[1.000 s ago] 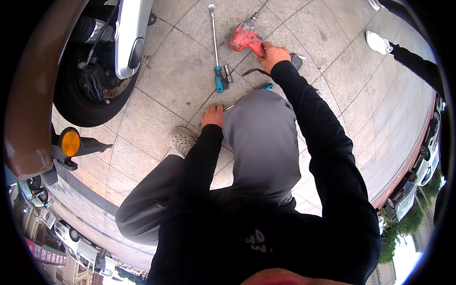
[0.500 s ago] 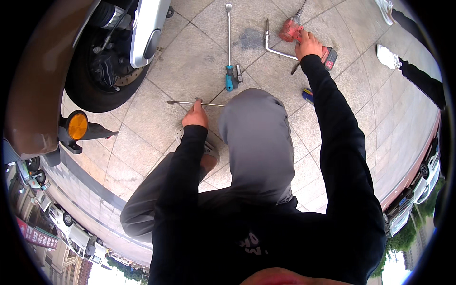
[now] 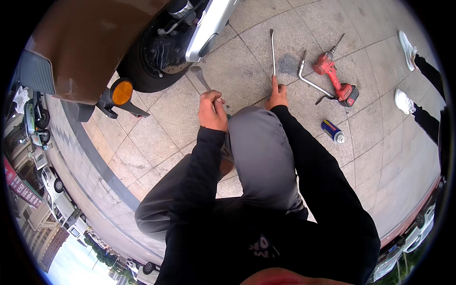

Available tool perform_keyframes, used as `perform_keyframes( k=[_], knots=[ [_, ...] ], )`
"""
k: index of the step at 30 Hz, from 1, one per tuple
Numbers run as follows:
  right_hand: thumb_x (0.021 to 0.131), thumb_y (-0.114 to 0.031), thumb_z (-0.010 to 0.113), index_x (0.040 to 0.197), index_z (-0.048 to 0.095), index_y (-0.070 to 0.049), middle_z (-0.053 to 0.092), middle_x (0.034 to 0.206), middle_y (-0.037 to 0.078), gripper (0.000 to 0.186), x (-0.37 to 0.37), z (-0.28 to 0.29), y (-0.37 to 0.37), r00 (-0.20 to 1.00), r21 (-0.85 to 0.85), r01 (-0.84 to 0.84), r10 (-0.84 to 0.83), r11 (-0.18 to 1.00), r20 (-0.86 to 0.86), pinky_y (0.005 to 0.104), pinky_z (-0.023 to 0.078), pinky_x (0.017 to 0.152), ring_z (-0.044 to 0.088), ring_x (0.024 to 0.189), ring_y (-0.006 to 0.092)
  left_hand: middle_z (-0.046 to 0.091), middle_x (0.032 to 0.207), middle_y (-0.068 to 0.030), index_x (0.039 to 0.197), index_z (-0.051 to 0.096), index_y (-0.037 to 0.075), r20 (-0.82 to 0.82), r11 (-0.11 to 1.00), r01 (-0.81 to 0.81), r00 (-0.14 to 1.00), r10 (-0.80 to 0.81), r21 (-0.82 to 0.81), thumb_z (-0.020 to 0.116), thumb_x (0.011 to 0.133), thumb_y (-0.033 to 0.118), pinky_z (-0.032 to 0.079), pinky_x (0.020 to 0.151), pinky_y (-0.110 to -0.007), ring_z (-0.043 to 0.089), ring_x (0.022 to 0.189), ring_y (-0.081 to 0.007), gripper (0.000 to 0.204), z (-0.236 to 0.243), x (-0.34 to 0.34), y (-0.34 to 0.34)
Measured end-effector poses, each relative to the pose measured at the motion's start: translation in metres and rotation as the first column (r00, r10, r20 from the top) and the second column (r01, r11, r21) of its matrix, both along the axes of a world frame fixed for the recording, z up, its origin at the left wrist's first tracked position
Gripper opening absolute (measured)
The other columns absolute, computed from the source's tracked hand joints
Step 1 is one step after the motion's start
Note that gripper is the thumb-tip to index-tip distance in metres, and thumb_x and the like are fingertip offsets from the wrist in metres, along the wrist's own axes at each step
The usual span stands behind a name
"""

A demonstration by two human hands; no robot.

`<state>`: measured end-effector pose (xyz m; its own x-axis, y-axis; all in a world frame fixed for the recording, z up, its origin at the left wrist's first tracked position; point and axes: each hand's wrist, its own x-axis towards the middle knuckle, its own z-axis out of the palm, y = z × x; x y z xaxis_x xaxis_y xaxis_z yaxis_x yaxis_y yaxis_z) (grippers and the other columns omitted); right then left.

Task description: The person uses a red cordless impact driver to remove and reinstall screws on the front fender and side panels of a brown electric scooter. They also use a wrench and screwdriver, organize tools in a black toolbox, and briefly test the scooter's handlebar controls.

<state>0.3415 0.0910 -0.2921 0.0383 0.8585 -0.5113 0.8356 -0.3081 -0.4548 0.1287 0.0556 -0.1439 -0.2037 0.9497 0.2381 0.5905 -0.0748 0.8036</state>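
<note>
At far left a brown vehicle [image 3: 95, 47] stands on the paving [image 3: 156, 137], with an orange reflector [image 3: 122, 92] and, further right, a dark wheel [image 3: 142, 78]. Just past the wheel comes the left lever [image 3: 201, 78], gripped by the left hand [image 3: 213, 111], whose fingers are folded round it. The fist sits well back from the broad end, probably to keep that end free and give leverage. The broad end points up and left, close by the wheel; whether they touch I cannot tell. Its long axis slants down and right into the hand.

The right hand [image 3: 277, 97] is at the base of the right lever [image 3: 272, 51], above the knee [image 3: 261, 137] in view. The index finger lies in line with the shaft, perhaps to guide it, the others curled; the handle is hidden, so I cannot tell how firmly the hand has closed. This lever runs nearly straight up the view, tip pointing away from the person.

Next come a bent bar [image 3: 314, 85] and a red drill [image 3: 331, 76] on its side, bit up and right, apparently set down within reach. Below lies a blue can [image 3: 331, 131], tipped over. Another person's white shoes [image 3: 404, 101] are at far right.
</note>
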Motion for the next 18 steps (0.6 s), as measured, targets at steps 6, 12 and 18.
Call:
perform_keyframes(
  k=[6,12,18],
  knots=[
    [0.069,-0.002,0.069,0.152,0.027,-0.008,0.046,0.122,0.023,0.094,0.054,0.019,-0.019,0.947,0.218,0.237,-0.174,0.947,-0.271,0.0447,0.049,0.093,0.054,0.11,0.0391,0.062,0.099,-0.0162,0.106,0.049,0.003,-0.143,0.965,0.163,0.98,-0.136,0.204,0.049,0.094,-0.009,0.047,0.061,-0.026,0.055,0.065,-0.0137,0.017,0.091,-0.006,0.023],
    [0.068,0.01,0.053,0.149,0.035,-0.006,0.049,0.123,0.009,0.084,0.065,0.193,-0.025,0.305,-0.042,0.465,-0.205,0.884,-0.93,0.0263,0.048,0.072,0.051,0.085,0.0121,0.061,0.104,-0.0184,0.144,0.027,0.004,0.507,0.982,-0.042,0.86,-0.059,0.186,0.046,0.102,0.008,0.041,0.048,-0.021,0.048,0.054,-0.0081,0.046,0.223,0.053,0.058],
    [0.068,0.009,0.052,0.15,0.033,-0.005,0.048,0.129,0.012,0.085,0.051,0.303,-0.066,0.304,0.078,0.259,-0.004,0.963,-0.953,0.0284,0.047,0.083,0.053,0.096,0.0167,0.054,0.082,-0.0062,0.121,0.051,0.002,0.865,0.863,0.297,0.426,0.264,-0.41,0.05,0.103,0.03,0.037,0.05,-0.024,0.044,0.058,-0.0103,0.034,0.181,0.087,0.034]
  ],
)
